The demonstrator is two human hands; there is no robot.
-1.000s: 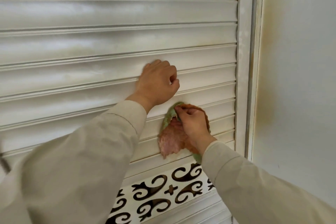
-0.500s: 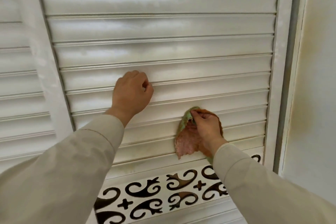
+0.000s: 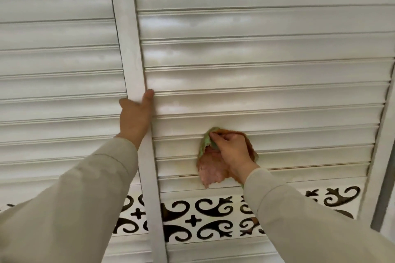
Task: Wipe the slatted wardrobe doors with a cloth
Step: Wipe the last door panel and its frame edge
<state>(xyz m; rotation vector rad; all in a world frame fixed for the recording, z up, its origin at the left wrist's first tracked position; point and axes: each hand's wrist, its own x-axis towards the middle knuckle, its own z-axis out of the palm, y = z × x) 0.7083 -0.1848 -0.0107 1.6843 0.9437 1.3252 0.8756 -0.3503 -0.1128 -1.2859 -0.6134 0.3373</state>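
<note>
Two white slatted wardrobe doors fill the view, the left door point(image 3: 53, 70) and the right door point(image 3: 267, 66), which meet at a vertical stile point(image 3: 126, 34). My left hand point(image 3: 135, 118) grips this stile, thumb pointing up along its right edge; the fingers fold out of sight at its left edge. My right hand point(image 3: 234, 151) presses a crumpled pink, orange and green cloth point(image 3: 210, 172) against the lower slats of the right door. Its fingertips pinch the green fold at the top. Part of the cloth hangs below my wrist.
A white fretwork band point(image 3: 203, 220) with dark scroll cut-outs runs across both doors just under the cloth, with more slats below it. The right door's frame point(image 3: 376, 156) and a pale wall point(image 3: 391, 226) close the right edge.
My left hand left the slats, where it rested as a fist, and moved left onto the stile. The view swung left, showing the second door. My right hand stays on the same slats.
</note>
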